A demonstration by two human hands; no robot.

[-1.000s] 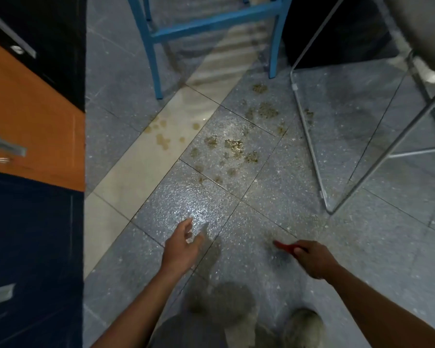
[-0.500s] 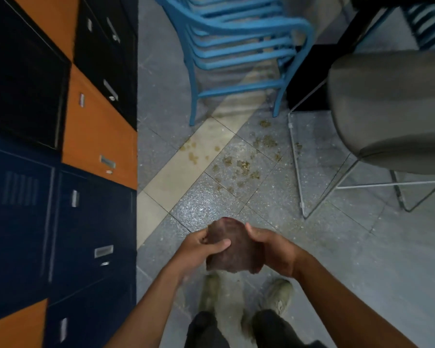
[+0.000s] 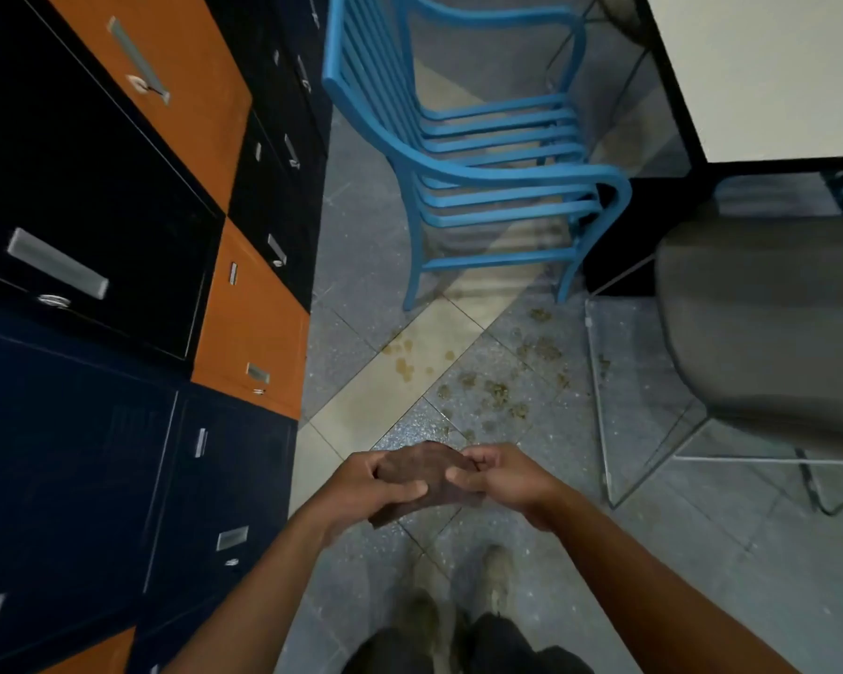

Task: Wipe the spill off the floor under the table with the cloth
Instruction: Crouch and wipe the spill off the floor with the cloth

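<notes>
Grey speckled floor (image 3: pixel 531 552) spattered with spill (image 3: pixel 497 391), lockers (image 3: pixel 249 323) left, blue chair (image 3: pixel 483 177) beyond

my cloth (image 3: pixel 424 471): plain dark reddish-brown.
spill (image 3: pixel 497 391): olive-brown blotches, yellower on the cream tiles.
floor (image 3: pixel 726 566): grey speckled tiles crossed by a plain cream band.
chair (image 3: pixel 483 187): sky blue all over, slatted.
lockers (image 3: pixel 93 454): navy, black and orange doors in patches, silver handles.
table (image 3: pixel 775 65): off-white top, black edge.
seat (image 3: pixel 760 333): plain dull grey.
my shoes (image 3: pixel 495 576): dusty beige.
</notes>
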